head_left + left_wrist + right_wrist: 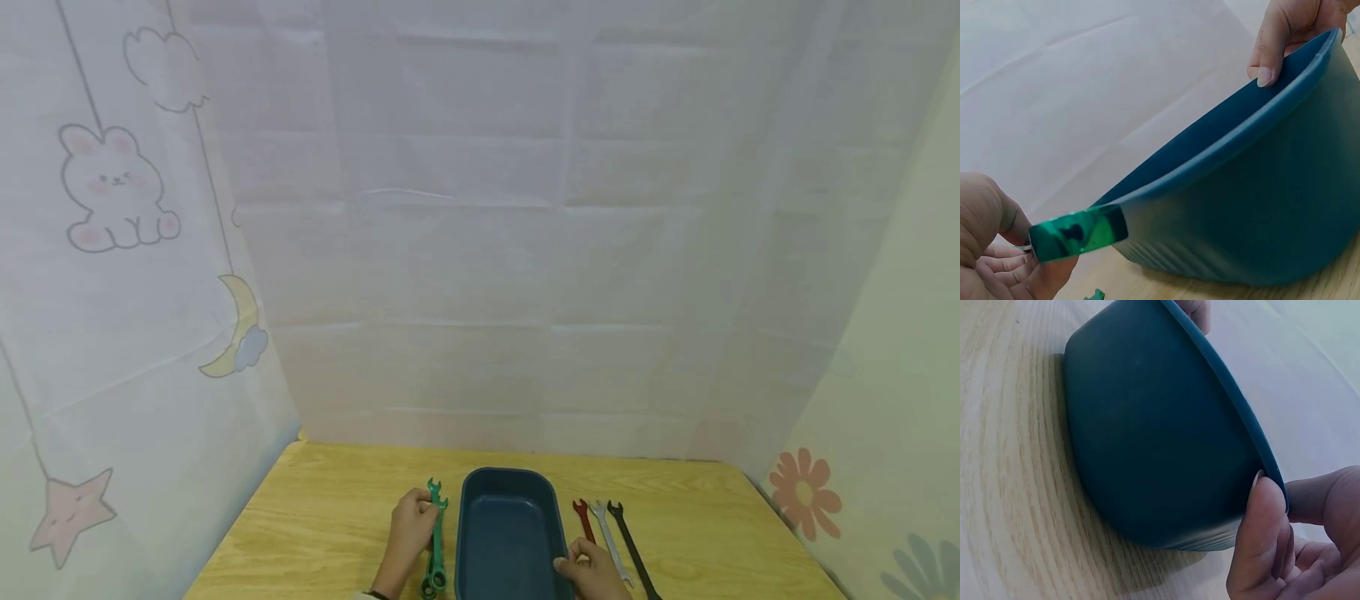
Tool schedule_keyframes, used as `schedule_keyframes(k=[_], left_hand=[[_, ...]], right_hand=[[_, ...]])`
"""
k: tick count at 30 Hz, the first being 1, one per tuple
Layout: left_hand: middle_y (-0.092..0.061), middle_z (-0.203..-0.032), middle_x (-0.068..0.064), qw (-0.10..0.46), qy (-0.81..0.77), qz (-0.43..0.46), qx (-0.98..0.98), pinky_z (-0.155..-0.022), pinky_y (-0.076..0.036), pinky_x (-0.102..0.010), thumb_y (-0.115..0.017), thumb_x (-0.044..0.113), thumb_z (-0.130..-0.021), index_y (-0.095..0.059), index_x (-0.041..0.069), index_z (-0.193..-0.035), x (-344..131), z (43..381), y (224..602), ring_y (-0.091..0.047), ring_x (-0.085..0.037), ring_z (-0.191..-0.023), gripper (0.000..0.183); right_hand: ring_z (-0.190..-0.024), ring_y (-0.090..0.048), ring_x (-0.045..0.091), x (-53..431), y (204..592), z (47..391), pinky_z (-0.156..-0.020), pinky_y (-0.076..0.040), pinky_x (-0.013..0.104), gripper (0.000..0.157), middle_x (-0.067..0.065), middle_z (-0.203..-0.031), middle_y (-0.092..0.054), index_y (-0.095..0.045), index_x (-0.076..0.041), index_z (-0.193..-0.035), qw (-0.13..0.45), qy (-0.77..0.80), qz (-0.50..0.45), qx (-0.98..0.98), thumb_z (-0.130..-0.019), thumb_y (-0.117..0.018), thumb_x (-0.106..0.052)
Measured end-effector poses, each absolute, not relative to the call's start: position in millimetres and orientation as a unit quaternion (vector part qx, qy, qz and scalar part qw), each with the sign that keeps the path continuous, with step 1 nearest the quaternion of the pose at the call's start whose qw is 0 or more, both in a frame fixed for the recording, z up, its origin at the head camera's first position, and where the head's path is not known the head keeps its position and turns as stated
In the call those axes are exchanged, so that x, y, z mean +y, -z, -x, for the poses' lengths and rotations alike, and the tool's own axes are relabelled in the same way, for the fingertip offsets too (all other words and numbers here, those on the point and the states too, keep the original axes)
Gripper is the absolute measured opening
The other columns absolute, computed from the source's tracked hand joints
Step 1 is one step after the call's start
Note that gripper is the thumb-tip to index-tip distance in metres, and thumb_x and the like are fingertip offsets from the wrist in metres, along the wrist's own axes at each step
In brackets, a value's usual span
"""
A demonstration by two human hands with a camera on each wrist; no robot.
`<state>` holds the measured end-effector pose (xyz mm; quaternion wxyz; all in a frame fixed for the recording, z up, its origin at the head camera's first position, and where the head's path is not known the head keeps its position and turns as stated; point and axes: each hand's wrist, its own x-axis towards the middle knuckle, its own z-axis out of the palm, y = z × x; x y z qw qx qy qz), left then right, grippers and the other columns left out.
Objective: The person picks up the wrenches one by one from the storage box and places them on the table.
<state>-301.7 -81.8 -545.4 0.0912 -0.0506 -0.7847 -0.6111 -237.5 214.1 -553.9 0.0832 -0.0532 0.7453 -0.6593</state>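
Observation:
My left hand [411, 525] grips a green wrench [438, 537] just left of a deep blue bin [512, 546]. In the left wrist view, the end of that green wrench [1079, 233] juts from the fingers in front of the bin's wall. Another green piece [1095, 294], seemingly a second wrench, lies on the table below. On the bin's other side, my right hand [592, 571] pinches the rim between thumb and fingers, as the right wrist view shows from close by. The bin stands on the table, its inside bare where seen.
Right of the bin lie a red wrench [583, 518], a silver wrench [611, 542] and a black wrench [632, 546], side by side, the red one partly behind my right hand. Pale printed sheets [450, 250] enclose the wooden table [330, 500] at the back and sides.

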Motion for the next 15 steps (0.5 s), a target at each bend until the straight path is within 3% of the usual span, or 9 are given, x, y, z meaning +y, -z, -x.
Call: schedule_keyframes(k=[15], left_hand=[[-0.060,-0.070,-0.018,0.063,0.610,0.036,-0.789,-0.041,-0.046,-0.031,-0.046,0.004,-0.084,-0.051,-0.012,-0.105,-93.4,301.4,558.8,-0.054,-0.020,-0.042,0.028]], right_hand=[[-0.038,-0.023,0.006,213.5,550.0,233.1,-0.041,-0.028,0.024,0.020,-0.008,-0.047,-0.027,-0.042,-0.010,-0.079,0.097,0.659,0.051,0.744,-0.087,-0.057,-0.021]])
